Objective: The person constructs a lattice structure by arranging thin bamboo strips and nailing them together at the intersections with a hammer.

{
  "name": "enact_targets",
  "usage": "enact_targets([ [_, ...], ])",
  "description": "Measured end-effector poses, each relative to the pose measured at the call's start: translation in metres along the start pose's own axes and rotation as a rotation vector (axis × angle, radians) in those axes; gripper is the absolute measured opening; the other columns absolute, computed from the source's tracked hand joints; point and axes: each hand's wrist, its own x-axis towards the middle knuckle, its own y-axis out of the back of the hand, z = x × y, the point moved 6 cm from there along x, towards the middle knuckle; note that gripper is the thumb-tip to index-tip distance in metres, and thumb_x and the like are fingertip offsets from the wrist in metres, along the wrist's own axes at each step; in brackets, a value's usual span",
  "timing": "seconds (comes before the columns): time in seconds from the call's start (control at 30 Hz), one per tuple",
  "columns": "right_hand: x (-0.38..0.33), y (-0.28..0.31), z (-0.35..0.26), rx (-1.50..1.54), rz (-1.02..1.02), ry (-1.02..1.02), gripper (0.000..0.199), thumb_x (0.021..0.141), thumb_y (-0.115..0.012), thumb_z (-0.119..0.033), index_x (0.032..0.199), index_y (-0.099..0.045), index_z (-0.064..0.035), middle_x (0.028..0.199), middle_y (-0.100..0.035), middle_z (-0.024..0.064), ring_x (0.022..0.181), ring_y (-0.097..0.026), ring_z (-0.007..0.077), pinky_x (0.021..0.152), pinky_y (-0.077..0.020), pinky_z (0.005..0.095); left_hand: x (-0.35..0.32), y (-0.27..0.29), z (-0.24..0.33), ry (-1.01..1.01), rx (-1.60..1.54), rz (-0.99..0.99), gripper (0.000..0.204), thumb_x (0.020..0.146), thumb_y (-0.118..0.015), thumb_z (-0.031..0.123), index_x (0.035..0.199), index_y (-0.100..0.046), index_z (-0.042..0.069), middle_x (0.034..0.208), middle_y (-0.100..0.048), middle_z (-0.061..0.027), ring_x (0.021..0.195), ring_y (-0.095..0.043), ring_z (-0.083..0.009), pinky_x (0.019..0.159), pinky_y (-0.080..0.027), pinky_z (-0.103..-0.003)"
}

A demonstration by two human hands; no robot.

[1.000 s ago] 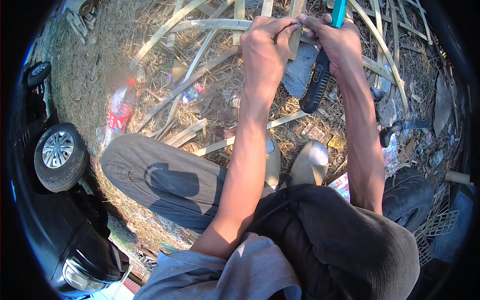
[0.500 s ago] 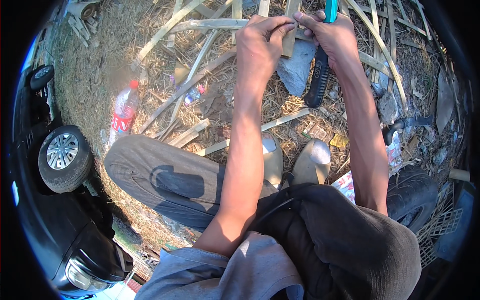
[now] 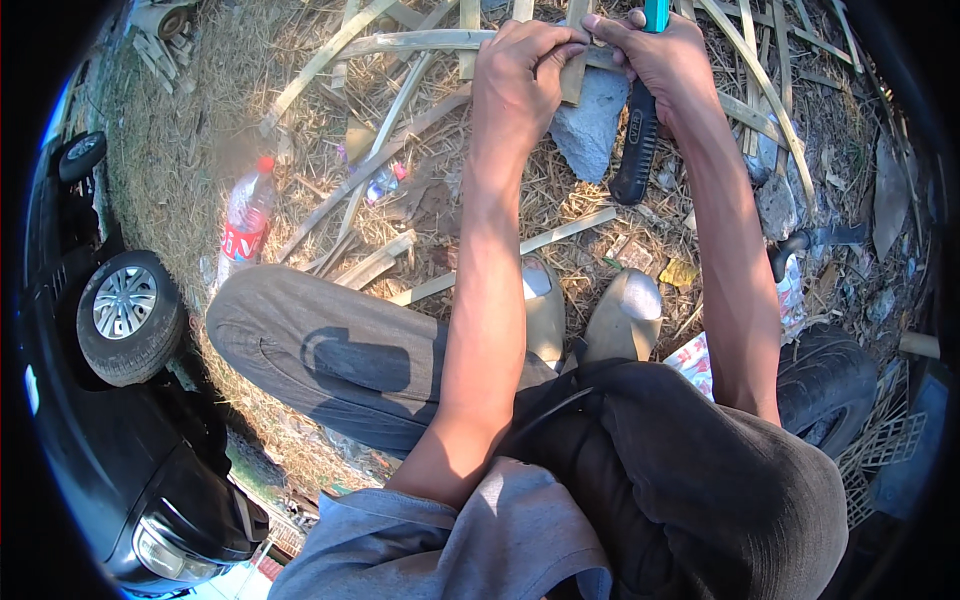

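The person sits on the ground w/ knees bent, both arms stretched out front. The left hand (image 3: 525,75) is curled shut around a thin flat bamboo strip (image 3: 573,80), thumb and fingers pinching it near the top. The right hand (image 3: 665,60) is closed too, fingers wrapped on the same strip right next to the left hand, & it also grips a tool w/ a blue-green handle (image 3: 656,14) at the top edge; can't tell what kind of tool, most of it is cut off. So the strip is up at the top middle, between the two hands, above a grey rock (image 3: 590,130). A black handle (image 3: 636,145) lies just beside the rock, under the right wrist. The strip looks light, stiff & a bit bendy, prob. w/ sharp splintery edges, so best held on its flat sides, close to where the work is, not on the thin edges. It could split along its length if bent hard. More bamboo sticks (image 3: 400,45) lie all over the dry straw. A plastic bottle (image 3: 245,220) w/ a red cap lies off to the left, well apart. Two tan shoes (image 3: 585,320) sit near the knees. A dark car (image 3: 120,320) is parked at the far left, & an old tyre (image 3: 830,375) is on the right.
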Motion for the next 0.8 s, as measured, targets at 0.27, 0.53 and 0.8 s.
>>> enact_targets([
  [0.27, -0.001, 0.006, -0.002, -0.101, -0.016, 0.02, 0.022, 0.087, -0.081, -0.008, 0.079, -0.061, -0.0073, 0.068, -0.065, 0.0047, 0.056, -0.057, 0.0115, 0.048, -0.0426, 0.0274, -0.004, -0.003, 0.0, -0.001, -0.025, 0.016, 0.018, 0.087, -0.076, 0.003, 0.104, -0.08, 0.007, 0.093, -0.076, -0.0083, 0.082, -0.071, -0.0201, 0.074, -0.054, -0.031],
  [0.53, -0.001, 0.005, -0.01, -0.067, -0.004, 0.099, 0.025, 0.087, -0.081, -0.009, 0.105, -0.066, 0.0, 0.074, -0.067, 0.0065, 0.059, -0.059, 0.0138, 0.051, -0.0454, 0.0294, -0.003, -0.001, 0.001, 0.191, -0.077, 0.045, 0.025, 0.087, -0.078, 0.003, 0.112, -0.077, 0.01, 0.094, -0.077, -0.0072, 0.079, -0.073, -0.0182, 0.073, -0.055, -0.03],
  [0.8, -0.01, 0.002, -0.021, -0.107, -0.098, 0.136, 0.042, 0.087, -0.077, -0.005, 0.126, -0.064, 0.0027, 0.08, -0.069, 0.0094, 0.061, -0.06, 0.014, 0.052, -0.0474, 0.03, -0.001, 0.002, 0.007, 0.192, -0.104, 0.111, 0.022, 0.09, -0.073, 0.002, 0.111, -0.073, 0.007, 0.094, -0.071, -0.016, 0.083, -0.071, -0.0314, 0.071, -0.055, -0.038],
])
